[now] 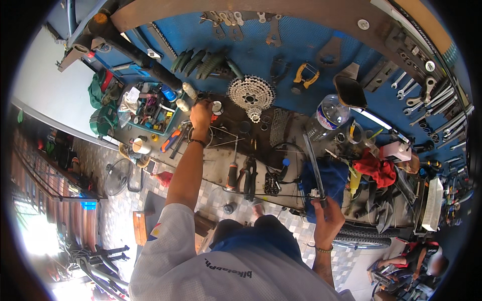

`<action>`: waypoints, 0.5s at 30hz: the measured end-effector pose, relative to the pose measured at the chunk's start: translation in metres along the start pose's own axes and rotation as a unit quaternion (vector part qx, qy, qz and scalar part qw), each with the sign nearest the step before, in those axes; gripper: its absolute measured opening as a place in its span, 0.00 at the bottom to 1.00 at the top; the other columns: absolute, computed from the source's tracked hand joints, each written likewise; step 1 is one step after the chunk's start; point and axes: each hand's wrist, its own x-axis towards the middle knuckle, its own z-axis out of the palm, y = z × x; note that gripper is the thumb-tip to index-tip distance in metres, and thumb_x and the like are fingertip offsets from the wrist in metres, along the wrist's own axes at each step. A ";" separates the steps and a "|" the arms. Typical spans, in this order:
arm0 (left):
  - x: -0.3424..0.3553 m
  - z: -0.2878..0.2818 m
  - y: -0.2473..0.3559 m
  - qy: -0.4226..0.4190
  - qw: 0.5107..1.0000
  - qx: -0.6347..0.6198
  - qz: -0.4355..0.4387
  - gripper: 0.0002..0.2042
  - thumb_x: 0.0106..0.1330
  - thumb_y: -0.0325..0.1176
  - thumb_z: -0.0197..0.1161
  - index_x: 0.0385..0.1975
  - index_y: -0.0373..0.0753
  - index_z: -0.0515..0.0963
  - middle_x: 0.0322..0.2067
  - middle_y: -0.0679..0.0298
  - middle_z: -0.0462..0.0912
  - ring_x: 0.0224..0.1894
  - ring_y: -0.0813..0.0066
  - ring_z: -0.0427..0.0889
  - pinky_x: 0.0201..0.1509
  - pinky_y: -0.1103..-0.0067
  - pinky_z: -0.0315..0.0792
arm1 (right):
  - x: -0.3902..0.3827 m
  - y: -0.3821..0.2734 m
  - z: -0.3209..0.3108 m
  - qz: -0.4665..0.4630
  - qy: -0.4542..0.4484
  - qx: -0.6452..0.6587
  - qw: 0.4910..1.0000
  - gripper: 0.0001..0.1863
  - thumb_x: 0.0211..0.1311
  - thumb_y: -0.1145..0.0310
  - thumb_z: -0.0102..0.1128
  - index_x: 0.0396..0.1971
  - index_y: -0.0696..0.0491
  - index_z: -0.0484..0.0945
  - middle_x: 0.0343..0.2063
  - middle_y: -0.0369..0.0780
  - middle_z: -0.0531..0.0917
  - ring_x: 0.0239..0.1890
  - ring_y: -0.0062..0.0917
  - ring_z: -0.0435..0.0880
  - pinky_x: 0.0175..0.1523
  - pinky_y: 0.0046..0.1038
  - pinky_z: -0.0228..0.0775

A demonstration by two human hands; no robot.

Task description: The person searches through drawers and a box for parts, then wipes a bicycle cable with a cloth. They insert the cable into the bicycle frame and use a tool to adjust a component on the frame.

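Note:
Over the back of the workbench, my left hand (201, 115) is closed with its fingers pointing down beside a small round tin (217, 107). What its fingertips grip is hidden. My right hand (329, 219), at the bench's front edge, grips the lower end of a long, slim silver metal bar (314, 168). A small metal fitting sits at that end, and the bar points away from me past a blue cloth (334, 176). Between my hands lie an orange-and-black screwdriver (232, 173) and black-handled pliers (247, 175).
A bicycle cassette (251, 95) stands at the back beneath wall-hung tools. A clear plastic bottle (331, 116) and red cloth (377, 165) are on the right. At left are a parts-filled bin (170, 125) and white cup (140, 146). A seated person (419, 263) appears lower right.

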 end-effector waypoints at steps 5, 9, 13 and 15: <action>-0.008 -0.019 -0.010 0.037 0.994 -0.103 0.000 0.12 0.69 0.43 0.65 0.42 0.43 0.88 0.35 0.53 0.89 0.40 0.47 0.88 0.44 0.61 0.80 | 0.001 -0.018 -0.002 -0.038 -0.011 0.013 0.999 0.16 0.56 0.72 0.78 0.41 0.63 0.84 0.30 0.42 0.86 0.30 0.27 0.85 0.38 0.26 0.76; -0.051 -0.106 0.051 0.151 0.958 -0.240 0.029 0.11 0.74 0.35 0.63 0.43 0.33 0.84 0.31 0.56 0.89 0.28 0.70 0.88 0.30 0.74 0.78 | 0.022 -0.053 0.004 -0.151 -0.042 0.042 0.987 0.17 0.52 0.72 0.78 0.41 0.60 0.83 0.30 0.42 0.86 0.30 0.32 0.85 0.37 0.27 0.75; -0.095 -0.236 0.136 0.237 0.846 -0.468 0.094 0.10 0.79 0.34 0.57 0.44 0.32 0.77 0.32 0.55 0.86 0.24 0.78 0.83 0.22 0.83 0.75 | 0.048 -0.102 0.004 -0.255 -0.058 0.074 0.962 0.18 0.50 0.73 0.78 0.41 0.62 0.83 0.32 0.45 0.87 0.30 0.32 0.85 0.37 0.28 0.76; -0.106 -0.297 0.172 0.220 0.815 -0.506 0.179 0.13 0.80 0.37 0.54 0.43 0.31 0.74 0.30 0.56 0.83 0.22 0.76 0.80 0.19 0.83 0.73 | 0.064 -0.134 0.015 -0.297 -0.063 0.097 0.948 0.17 0.51 0.74 0.78 0.41 0.62 0.83 0.33 0.45 0.88 0.29 0.32 0.85 0.37 0.28 0.76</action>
